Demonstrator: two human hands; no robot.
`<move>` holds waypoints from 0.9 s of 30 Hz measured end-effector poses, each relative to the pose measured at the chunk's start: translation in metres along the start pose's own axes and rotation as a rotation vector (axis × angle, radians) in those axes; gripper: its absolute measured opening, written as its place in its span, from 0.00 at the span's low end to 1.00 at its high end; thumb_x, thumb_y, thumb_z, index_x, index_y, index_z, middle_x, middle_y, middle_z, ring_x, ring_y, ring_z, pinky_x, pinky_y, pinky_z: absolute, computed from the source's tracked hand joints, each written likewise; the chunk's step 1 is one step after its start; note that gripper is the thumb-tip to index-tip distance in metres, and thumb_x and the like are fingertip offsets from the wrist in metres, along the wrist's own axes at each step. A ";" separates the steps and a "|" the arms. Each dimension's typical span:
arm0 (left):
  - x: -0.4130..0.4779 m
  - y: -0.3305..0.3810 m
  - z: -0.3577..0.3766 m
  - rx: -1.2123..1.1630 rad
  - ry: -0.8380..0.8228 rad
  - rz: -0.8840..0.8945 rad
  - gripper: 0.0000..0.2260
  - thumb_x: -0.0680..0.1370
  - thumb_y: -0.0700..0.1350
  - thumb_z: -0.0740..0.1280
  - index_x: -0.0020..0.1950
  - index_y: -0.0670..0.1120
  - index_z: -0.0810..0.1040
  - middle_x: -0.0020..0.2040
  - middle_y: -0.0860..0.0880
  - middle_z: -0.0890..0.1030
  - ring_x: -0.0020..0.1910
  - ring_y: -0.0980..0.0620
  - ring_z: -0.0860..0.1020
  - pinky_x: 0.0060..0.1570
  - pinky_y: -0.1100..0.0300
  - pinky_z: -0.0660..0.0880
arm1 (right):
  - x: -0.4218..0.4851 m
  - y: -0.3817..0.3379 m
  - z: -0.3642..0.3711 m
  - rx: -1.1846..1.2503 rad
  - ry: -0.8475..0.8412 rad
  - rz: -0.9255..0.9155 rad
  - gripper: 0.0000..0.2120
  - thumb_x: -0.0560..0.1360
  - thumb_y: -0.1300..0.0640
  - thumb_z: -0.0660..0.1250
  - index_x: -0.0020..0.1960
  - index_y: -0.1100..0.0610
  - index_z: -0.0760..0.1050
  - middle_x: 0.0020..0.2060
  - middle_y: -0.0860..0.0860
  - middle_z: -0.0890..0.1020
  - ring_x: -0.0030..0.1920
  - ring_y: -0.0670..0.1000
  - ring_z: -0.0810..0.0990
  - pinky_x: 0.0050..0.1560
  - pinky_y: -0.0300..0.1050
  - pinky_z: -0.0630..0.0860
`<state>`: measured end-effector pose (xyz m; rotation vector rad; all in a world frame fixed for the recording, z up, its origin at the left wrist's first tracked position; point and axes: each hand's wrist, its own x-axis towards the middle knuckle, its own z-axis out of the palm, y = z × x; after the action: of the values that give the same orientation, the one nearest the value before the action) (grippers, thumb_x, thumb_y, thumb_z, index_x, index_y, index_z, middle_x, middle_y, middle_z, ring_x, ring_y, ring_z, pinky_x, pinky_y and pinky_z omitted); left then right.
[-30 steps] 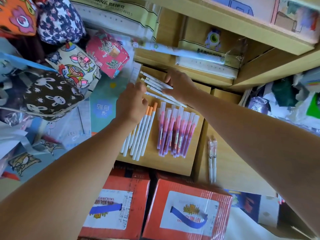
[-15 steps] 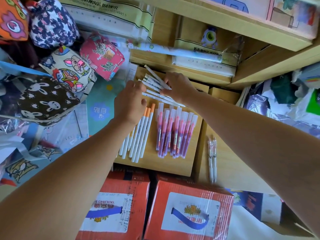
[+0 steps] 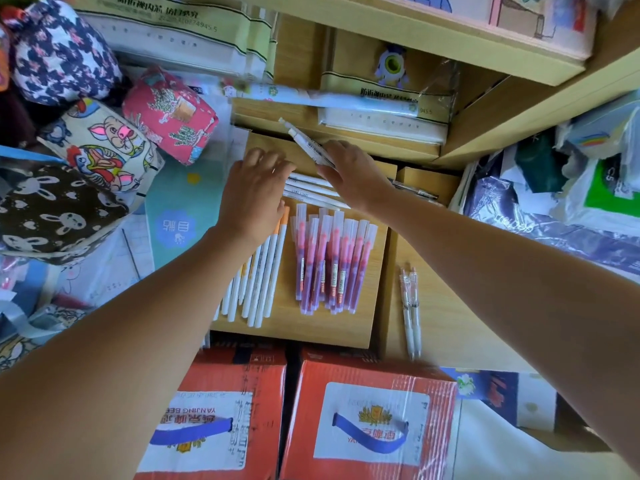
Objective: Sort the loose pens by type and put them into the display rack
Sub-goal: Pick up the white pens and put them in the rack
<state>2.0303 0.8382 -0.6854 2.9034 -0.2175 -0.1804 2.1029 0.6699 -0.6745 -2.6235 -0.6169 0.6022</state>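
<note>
On a wooden rack shelf [image 3: 287,323] lie a row of white pens with orange ends [image 3: 263,271], a bunch of purple-pink capped pens [image 3: 329,261] and, further back, a loose pile of white pens [image 3: 311,188]. My right hand [image 3: 353,174] holds a couple of white pens [image 3: 304,140] lifted above that pile, tips pointing up and left. To the left of the pile, my left hand [image 3: 256,195] rests with spread fingers, touching the pens' ends. Two clear-white pens [image 3: 410,306] lie on the lower step to the right.
Patterned fabric pouches [image 3: 104,147] crowd the left. Two red cartons [image 3: 363,420] stand below the rack. Boxed goods [image 3: 381,109] fill the wooden shelf behind, and plastic-wrapped packs [image 3: 554,202] lie at the right.
My right hand has lifted a couple of white pens off the pile and turned them steeper. My left hand has opened and slid to the pile's left end.
</note>
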 end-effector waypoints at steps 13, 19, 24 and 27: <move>0.036 0.002 -0.001 0.158 -0.228 0.018 0.16 0.76 0.47 0.67 0.59 0.39 0.75 0.56 0.40 0.76 0.59 0.39 0.70 0.60 0.47 0.67 | -0.017 0.022 -0.024 0.265 -0.034 0.035 0.03 0.81 0.56 0.59 0.51 0.56 0.68 0.40 0.49 0.70 0.37 0.50 0.70 0.33 0.40 0.65; 0.036 0.004 -0.005 0.251 -0.250 0.085 0.18 0.78 0.50 0.65 0.58 0.36 0.73 0.56 0.38 0.75 0.58 0.39 0.72 0.59 0.47 0.67 | -0.019 0.023 -0.025 0.291 -0.045 0.076 0.08 0.81 0.55 0.59 0.53 0.59 0.70 0.39 0.50 0.71 0.38 0.50 0.71 0.35 0.45 0.64; 0.033 0.006 -0.009 0.270 -0.241 0.132 0.16 0.80 0.49 0.62 0.59 0.37 0.72 0.54 0.39 0.76 0.56 0.40 0.75 0.58 0.49 0.70 | -0.020 0.024 -0.023 0.394 -0.073 0.139 0.11 0.81 0.54 0.60 0.57 0.60 0.72 0.37 0.49 0.74 0.35 0.48 0.73 0.32 0.38 0.66; 0.033 0.005 -0.008 0.224 -0.258 0.131 0.15 0.80 0.48 0.62 0.58 0.36 0.73 0.55 0.38 0.76 0.56 0.40 0.75 0.58 0.48 0.71 | -0.021 0.025 -0.021 0.384 -0.088 0.127 0.11 0.81 0.53 0.60 0.58 0.60 0.72 0.36 0.48 0.73 0.33 0.45 0.71 0.32 0.40 0.65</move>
<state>2.0634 0.8302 -0.6797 3.0653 -0.5001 -0.5409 2.1047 0.6331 -0.6613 -2.2943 -0.3213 0.7915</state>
